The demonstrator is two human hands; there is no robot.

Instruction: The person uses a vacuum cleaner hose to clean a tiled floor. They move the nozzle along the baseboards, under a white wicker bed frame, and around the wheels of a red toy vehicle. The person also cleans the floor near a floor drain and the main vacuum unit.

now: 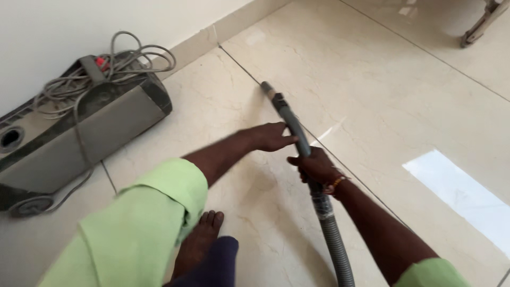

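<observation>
A grey vacuum hose (330,228) with a curved handle pipe (289,118) stretches from the bottom of the view up across the tiled floor. My right hand (317,167) is shut around the hose where the ribbed part meets the handle; a beaded bracelet sits on that wrist. My left hand (272,136) reaches in from the left, fingers spread, touching the handle pipe just above the right hand. The pipe's open tip (265,86) points at a tile joint. A grey canister vacuum cleaner (69,127) lies against the wall at left with its cord coiled on top.
Glossy beige floor tiles (382,90) fill the view, with a bright light patch at right. My bare foot (199,239) rests on the floor at the bottom. A metal furniture leg (478,26) stands at top right. A white wall with skirting runs along the top left.
</observation>
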